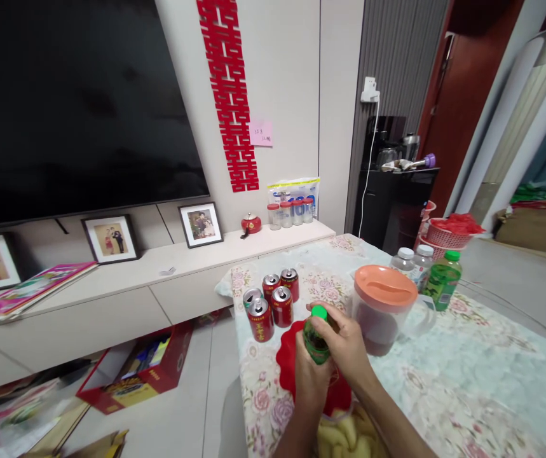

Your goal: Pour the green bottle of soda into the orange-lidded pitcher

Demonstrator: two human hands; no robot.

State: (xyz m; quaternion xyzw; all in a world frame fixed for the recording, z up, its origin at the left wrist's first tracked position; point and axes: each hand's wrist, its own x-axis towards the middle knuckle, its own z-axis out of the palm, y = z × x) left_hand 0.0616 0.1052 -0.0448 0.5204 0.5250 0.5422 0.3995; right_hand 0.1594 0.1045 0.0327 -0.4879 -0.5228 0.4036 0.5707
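A small green bottle (316, 340) with a green cap is held upright over a red plate (288, 362) on the floral tablecloth. My left hand (309, 376) wraps round the bottle's lower body. My right hand (346, 343) closes round its upper part, with fingers beside the cap. Several red drink cans (273, 304) stand just beyond the plate. A clear jug with an orange lid (383, 306) stands to the right of my hands.
Two clear bottles (413, 259) and another green bottle (443, 280) stand behind the jug. The table (468, 356) runs to the right. A low TV cabinet (124, 280) holds photo frames and jars. A red box (134, 375) lies on the floor.
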